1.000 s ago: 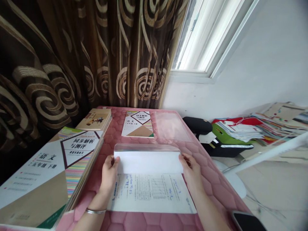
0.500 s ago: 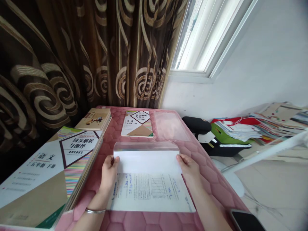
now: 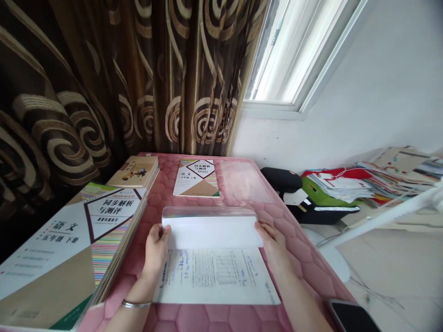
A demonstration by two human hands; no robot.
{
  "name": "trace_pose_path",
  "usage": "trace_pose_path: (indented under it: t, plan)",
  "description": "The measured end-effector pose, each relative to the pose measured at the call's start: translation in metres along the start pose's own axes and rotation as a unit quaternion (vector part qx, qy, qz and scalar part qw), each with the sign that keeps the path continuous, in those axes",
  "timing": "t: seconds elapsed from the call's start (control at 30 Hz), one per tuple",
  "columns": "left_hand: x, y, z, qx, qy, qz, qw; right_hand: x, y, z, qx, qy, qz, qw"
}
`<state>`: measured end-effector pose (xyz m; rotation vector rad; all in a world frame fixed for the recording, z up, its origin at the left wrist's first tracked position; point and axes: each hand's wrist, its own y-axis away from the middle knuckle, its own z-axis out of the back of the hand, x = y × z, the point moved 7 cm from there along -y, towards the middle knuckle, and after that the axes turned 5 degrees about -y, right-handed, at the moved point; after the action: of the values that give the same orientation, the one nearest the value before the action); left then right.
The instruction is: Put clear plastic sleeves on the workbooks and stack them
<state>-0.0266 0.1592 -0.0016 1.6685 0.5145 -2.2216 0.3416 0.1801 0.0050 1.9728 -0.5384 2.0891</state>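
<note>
Left hand: the left hand grips the left edge of the worksheet, fingers curled over the folded-back flap, thumb on top; a thin silver bracelet sits on the wrist.
Right hand: the right hand pinches the right edge of the same flap, fingers bent around it.
Worksheet: it lies flat on the pink quilted table cover, right in front of the person between both hands; its far part is folded over toward the person and shows blank white. The near part carries printed text, a small grid and blue handwriting, too small to read.
Clear sleeve: a see-through plastic sleeve juts out just beyond the fold, under the paper.
Second sleeve: another clear plastic sleeve lies farther back on the cover.
Book stack: at left, a stack of workbooks; the top cover reads "同步解析与测评", "语文" and "五年级 下册".
Far workbook: a single workbook with the same "同步解析与测评" and "语文" title lies beyond the worksheet.
Tan book: a tan book with a small picture sits at the far left; its writing is unreadable.
Phone: a dark phone lies at the near right edge.
Background: a brown swirl-patterned curtain, a window, and a heap of papers off to the right.
</note>
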Motion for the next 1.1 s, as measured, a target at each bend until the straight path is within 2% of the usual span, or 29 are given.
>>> trace_pose_path:
  t: [0.17,0.27,0.4,0.5,0.8,1.0,1.1]
  plan:
    - [-0.002,0.001,0.001,-0.007,0.007,-0.002,1.0,-0.011,0.0,-0.011,0.045,-0.066,-0.088,0.993]
    - [-0.002,0.001,0.001,-0.007,0.01,0.002,1.0,-0.009,-0.001,-0.013,0.044,-0.023,-0.058,0.997]
    - [0.0,0.0,0.0,-0.001,0.006,0.004,1.0,-0.006,-0.001,-0.012,0.011,0.087,0.008,0.996]
    - [0.002,-0.001,0.0,0.003,0.007,0.01,1.0,-0.007,-0.002,-0.011,-0.004,0.121,0.029,0.992]
    - [0.001,-0.003,0.002,-0.005,-0.018,0.002,1.0,-0.013,-0.005,-0.007,-0.024,0.101,0.022,0.994]
    - [0.001,-0.003,0.003,-0.005,-0.035,-0.027,0.999,-0.013,-0.007,-0.007,-0.026,0.126,-0.003,0.992]
    - [0.002,-0.004,0.002,-0.005,-0.031,-0.019,0.999,-0.014,-0.007,-0.008,-0.021,0.134,-0.01,0.991]
